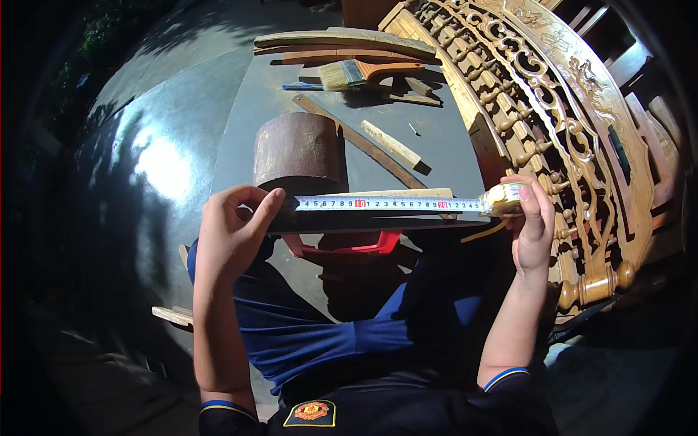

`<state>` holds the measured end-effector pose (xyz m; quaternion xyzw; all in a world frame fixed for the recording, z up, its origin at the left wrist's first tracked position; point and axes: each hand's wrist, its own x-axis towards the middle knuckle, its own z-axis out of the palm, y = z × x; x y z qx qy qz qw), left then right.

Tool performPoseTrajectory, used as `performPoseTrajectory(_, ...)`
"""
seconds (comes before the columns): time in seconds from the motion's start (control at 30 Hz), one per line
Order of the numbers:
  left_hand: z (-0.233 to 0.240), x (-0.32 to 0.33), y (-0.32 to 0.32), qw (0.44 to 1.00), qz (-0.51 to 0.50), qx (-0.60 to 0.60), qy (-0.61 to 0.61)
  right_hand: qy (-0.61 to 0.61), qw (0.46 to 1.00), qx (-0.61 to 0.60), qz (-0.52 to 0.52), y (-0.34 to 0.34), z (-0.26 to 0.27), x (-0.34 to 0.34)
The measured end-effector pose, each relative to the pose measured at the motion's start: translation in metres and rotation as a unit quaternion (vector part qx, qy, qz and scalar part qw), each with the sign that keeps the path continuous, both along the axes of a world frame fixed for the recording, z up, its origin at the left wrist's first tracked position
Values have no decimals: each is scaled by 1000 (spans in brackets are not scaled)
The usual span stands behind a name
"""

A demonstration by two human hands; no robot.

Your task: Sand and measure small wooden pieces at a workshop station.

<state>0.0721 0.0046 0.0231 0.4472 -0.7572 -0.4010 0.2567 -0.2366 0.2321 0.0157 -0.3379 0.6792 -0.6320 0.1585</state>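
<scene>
A white tape measure blade [390,204] stretches between my two hands above the near edge of the grey work surface [234,141]. The tape's end is pinched by my left hand [234,229], which hides its tip. Held in my right hand [526,223] is the tape measure case [500,199], with a yellow strap hanging below it. Just behind the blade lies a pale wooden strip [425,192], partly hidden by it. Beyond my left hand stands a brown curved block [297,147]. A long flat ruler-like strip [360,143] lies diagonally beside a short wooden stick [393,144].
A wide paintbrush [354,73], a blue pen-like item [302,86] and curved wooden pieces [343,41] lie at the far end. Carved, varnished wooden furniture [545,98] with turned spindles borders the right side. A red handle-like part [349,249] shows below the near edge.
</scene>
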Motion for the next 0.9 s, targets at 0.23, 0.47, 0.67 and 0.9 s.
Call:
performPoseTrajectory(0.23,-2,-10,6,999,0,-51,-10,75,996,-46,23,-10,-8,1)
performPoseTrajectory(0.47,7,-19,12,993,26,-61,-99,81,994,-36,68,-29,-9,3)
performPoseTrajectory(0.67,-3,-20,17,994,5,-106,-9,146,988,-51,29,-31,-21,11)
performPoseTrajectory(0.9,-3,-11,18,974,-66,-210,-50,152,986,-67,15,-33,-24,18)
